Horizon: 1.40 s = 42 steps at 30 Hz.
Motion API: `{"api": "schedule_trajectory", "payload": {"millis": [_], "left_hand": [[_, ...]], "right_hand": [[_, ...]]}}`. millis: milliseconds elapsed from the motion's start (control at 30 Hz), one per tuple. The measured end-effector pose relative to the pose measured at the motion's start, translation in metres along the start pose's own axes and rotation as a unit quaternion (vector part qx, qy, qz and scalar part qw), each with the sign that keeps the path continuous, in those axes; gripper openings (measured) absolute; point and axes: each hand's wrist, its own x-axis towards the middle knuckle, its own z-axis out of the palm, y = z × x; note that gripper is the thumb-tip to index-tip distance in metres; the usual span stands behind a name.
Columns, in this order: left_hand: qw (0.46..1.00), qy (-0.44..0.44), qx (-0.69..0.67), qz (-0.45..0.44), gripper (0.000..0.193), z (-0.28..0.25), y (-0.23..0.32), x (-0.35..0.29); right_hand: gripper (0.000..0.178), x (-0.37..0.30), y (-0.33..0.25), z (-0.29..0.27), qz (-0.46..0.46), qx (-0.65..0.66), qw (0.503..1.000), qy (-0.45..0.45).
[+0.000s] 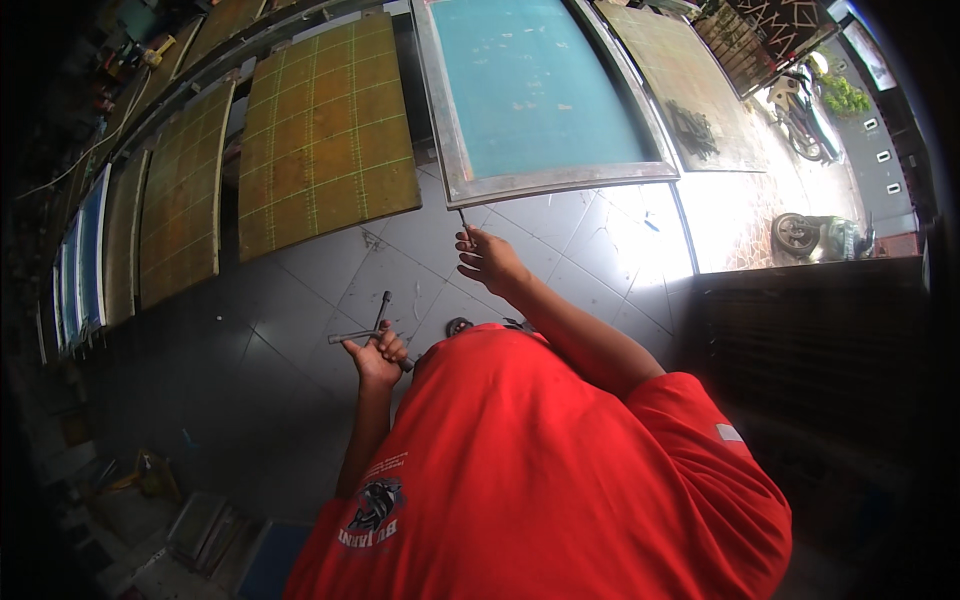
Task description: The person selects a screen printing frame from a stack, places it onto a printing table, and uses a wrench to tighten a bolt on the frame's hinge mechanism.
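My right hand (488, 258) is stretched forward, fingers pinched on a thin metal rod (463, 220) whose tip touches the lower edge of a metal-framed teal screen (530, 90) leaning ahead. My left hand (378, 355) is held closer to my chest, shut on a metal T-shaped tool (372, 325) with a crossbar and an upright shaft. My red shirt (540, 470) fills the lower middle of the view.
Several yellow-green gridded screens (325, 130) lean in a row to the left of the teal one, another mesh frame (690, 90) to its right. Grey floor tiles (300, 300) lie below. Motorbikes (815, 235) stand outside at right. Clutter (190, 520) sits at lower left.
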Motion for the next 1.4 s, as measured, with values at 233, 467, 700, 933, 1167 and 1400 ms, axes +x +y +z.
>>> {"api": "schedule_trajectory", "payload": {"millis": [233, 467, 700, 933, 1167, 1400], "left_hand": [[0.999, 0.028, 0.036, 0.008, 0.094, 0.015, -0.001, -0.007], [0.995, 0.036, 0.090, 0.019, 0.093, 0.000, 0.000, 0.001], [0.979, -0.017, 0.198, 0.055, 0.087, -0.011, -0.009, -0.005], [0.952, -0.079, 0.283, 0.089, 0.080, 0.034, -0.020, -0.003], [0.935, -0.112, 0.298, 0.155, 0.082, 0.111, -0.071, 0.004], [0.920, -0.152, 0.315, 0.178, 0.081, 0.199, -0.143, 0.016]], "right_hand": [[0.013, 0.004, 0.010, -0.005, -0.035, -0.033, 0.999, 0.023], [0.014, -0.020, 0.007, -0.031, 0.003, -0.073, 0.997, -0.016], [0.021, -0.062, -0.082, -0.156, -0.299, -0.197, 0.913, 0.195], [0.026, -0.082, -0.261, -0.292, -0.405, -0.350, 0.700, 0.472], [0.025, -0.064, -0.348, -0.361, -0.339, -0.372, 0.676, 0.538], [0.027, -0.030, -0.401, -0.409, -0.310, -0.450, 0.666, 0.507]]}}
